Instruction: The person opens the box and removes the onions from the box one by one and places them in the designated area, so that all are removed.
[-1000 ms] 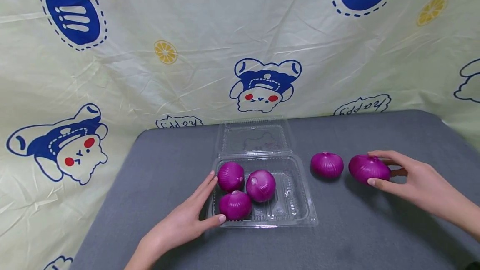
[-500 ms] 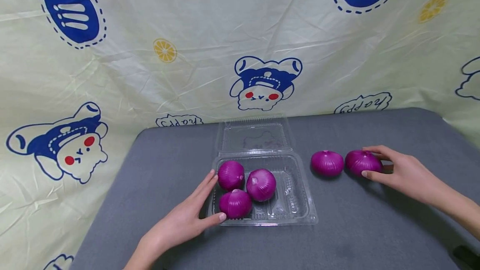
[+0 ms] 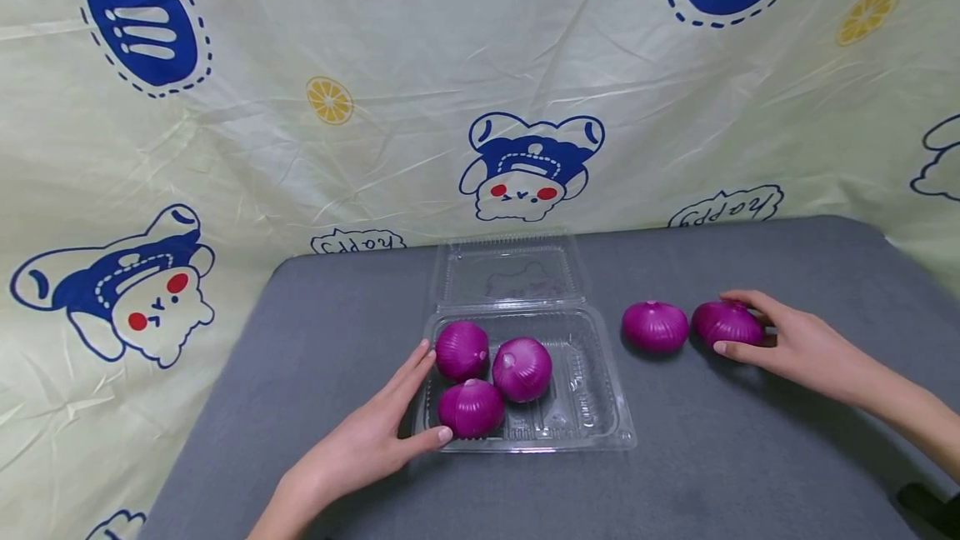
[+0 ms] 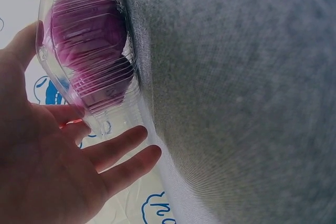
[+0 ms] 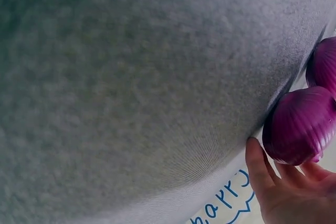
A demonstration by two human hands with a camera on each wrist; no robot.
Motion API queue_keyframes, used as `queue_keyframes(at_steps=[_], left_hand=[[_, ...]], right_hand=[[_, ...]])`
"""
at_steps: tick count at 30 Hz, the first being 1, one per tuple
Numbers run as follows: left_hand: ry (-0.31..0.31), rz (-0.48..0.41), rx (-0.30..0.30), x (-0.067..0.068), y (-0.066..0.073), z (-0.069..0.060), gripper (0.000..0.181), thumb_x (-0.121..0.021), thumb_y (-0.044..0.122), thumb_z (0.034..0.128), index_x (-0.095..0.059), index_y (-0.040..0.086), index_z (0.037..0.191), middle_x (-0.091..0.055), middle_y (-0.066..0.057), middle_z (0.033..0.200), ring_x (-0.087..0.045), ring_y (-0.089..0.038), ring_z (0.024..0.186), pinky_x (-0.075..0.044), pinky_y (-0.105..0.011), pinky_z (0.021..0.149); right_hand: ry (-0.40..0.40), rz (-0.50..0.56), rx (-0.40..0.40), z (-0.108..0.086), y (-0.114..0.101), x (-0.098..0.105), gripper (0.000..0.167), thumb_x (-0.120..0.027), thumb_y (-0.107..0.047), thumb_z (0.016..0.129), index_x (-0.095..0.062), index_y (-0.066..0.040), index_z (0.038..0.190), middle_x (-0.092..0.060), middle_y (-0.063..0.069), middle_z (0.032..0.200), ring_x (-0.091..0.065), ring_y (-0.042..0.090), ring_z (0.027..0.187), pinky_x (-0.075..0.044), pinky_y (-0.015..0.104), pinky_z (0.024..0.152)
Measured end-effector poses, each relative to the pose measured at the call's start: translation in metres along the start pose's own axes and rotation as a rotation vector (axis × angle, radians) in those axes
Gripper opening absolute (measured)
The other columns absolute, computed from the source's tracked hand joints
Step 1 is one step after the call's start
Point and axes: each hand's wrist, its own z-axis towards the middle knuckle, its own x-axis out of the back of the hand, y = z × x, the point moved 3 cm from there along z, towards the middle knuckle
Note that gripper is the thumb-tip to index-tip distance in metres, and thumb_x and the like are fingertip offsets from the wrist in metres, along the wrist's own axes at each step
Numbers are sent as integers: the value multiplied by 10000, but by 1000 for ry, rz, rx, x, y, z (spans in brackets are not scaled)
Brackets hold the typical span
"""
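Mind the grip of your right hand (image 3: 795, 348) first: its fingers (image 5: 256, 162) are curled around the far onion (image 3: 720, 325), well to the right of the box (image 3: 588, 390), and you cannot tell how firmly they press. That skin is glossy, faintly ribbed and squat-round, so a shallow pinch could let it slip and roll farther from the box. The near onion (image 3: 655, 327) sits just beside it, on the side toward the box; a low sideways pull might shove it into the box's wall. Your left hand (image 3: 367, 444) lies along the box's left edge, its fingers (image 4: 134, 166) extended and clasping nothing; lean too hard there and the thin, clear, ridged plastic could flex or skid across the matte grey bench (image 3: 720, 448). Inside the box, a rear onion (image 3: 462, 351), a front onion (image 3: 471, 409) and a middle onion (image 3: 522, 369) crowd the left and centre, leaving its right part bare; a jolt could set these smooth rounds rolling into that space. The lid (image 3: 510, 269), of the same see-through plastic with a crimped rim, lies open behind the box, and tugging the box might make it swing up. The creased printed sheet (image 3: 420, 32) hangs beyond the box.
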Motion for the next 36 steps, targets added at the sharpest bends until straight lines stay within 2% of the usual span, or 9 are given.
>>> queue_keyframes(at_steps=[4,9,12,15,17,21,25,30,36], left_hand=[[-8,2,16,0,-1,1,913,-621,670,840,-145,398,1569,-32,230,1605,-197,-155,1462,-364,-519,1070],[-9,-1,11,0,0,2,910,-619,668,844,-147,389,1571,-34,221,1608,-200,-162,1463,-362,-524,1070],[-3,-7,-5,0,0,1,902,-623,657,850,-158,380,1570,-40,210,1611,-205,-179,1463,-354,-533,1073],[-2,-6,-4,0,0,0,899,-621,659,849,-160,384,1570,-43,211,1610,-208,-182,1463,-358,-537,1069],[-4,-1,3,0,0,0,904,-618,667,846,-154,387,1570,-38,219,1608,-205,-168,1462,-359,-526,1071],[-6,10,20,0,0,1,910,-615,676,840,-144,401,1569,-35,228,1606,-204,-155,1460,-371,-517,1066],[-4,12,25,1,0,2,908,-628,662,839,-147,407,1567,-45,217,1609,-211,-175,1462,-383,-532,1052],[-6,11,25,1,0,2,907,-635,651,840,-150,405,1566,-49,214,1609,-206,-185,1465,-387,-543,1045],[-2,19,11,1,1,2,898,-628,651,846,-158,397,1568,-56,207,1611,-213,-192,1464,-387,-541,1046]], right_hand=[[-9,20,-6,0,0,1,755,-741,-416,874,-406,-36,1433,-562,285,1244,-604,464,1037,-535,372,699],[42,47,17,-2,-4,6,713,-713,-399,903,-401,-66,1451,-509,228,1371,-551,410,1147,-479,206,802],[76,62,21,-5,-8,9,683,-698,-380,919,-402,-97,1465,-484,202,1406,-478,433,1203,-440,367,923],[112,74,4,-8,-15,10,678,-695,-382,920,-400,-140,1480,-468,191,1417,-434,475,1219,-363,623,874],[151,82,4,-11,-24,10,660,-698,-369,920,-413,-156,1475,-472,184,1412,-432,471,1215,-349,641,871],[257,101,51,-17,-46,10,582,-717,-296,915,-479,-211,1439,-526,115,1378,-465,191,1208,-362,339,950],[328,145,139,-21,-70,8,553,-742,-194,895,-537,-269,1403,-583,24,1300,-479,-54,1096,-293,38,853],[364,145,269,-22,-96,1,598,-796,-98,826,-585,-284,1354,-603,-69,1256,-534,-42,1070,-341,33,885],[318,107,356,-20,-122,-11,645,-840,-132,784,-583,-303,1350,-566,-91,1341,-502,-10,1166,-346,42,916]])
